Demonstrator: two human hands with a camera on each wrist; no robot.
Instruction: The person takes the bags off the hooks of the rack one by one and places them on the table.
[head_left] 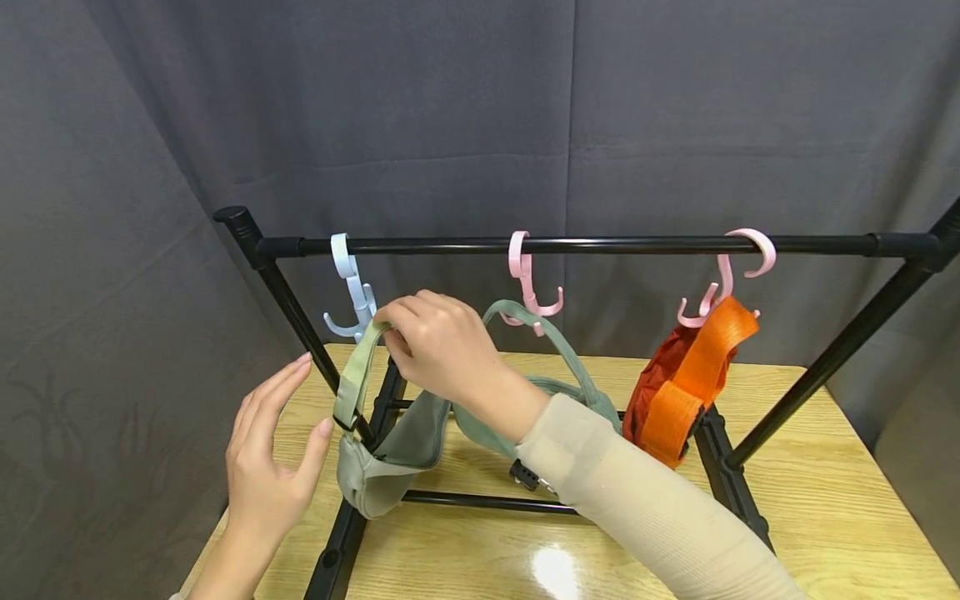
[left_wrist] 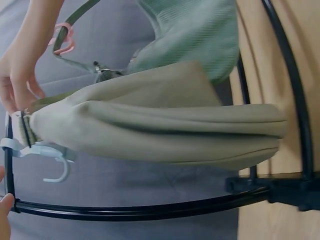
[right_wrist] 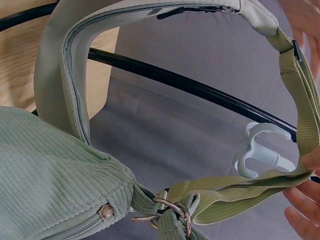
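Note:
My right hand (head_left: pixel 442 346) pinches the yellow-green webbing strap (head_left: pixel 356 387) of a pale grey-green zippered bag (head_left: pixel 375 492), which dangles below it. Just beyond the strap, a light blue hook (head_left: pixel 352 283) hangs on the black rail. My left hand (head_left: pixel 270 458) is left of the bag, thumb apart from its extended fingers, holding nothing. A green corduroy bag (right_wrist: pixel 55 175) hangs by its strap (head_left: pixel 562 354) from the middle pink hook (head_left: pixel 525 275); the right forearm partly hides it in the head view.
A red and orange bag (head_left: pixel 675 400) hangs from another pink hook (head_left: pixel 723 275) at the right. The black rack's top rail (head_left: pixel 622 245) spans between slanted posts, and its base stands on a wooden table (head_left: pixel 832 467). Grey curtain (head_left: pixel 450 108) encloses the back and sides.

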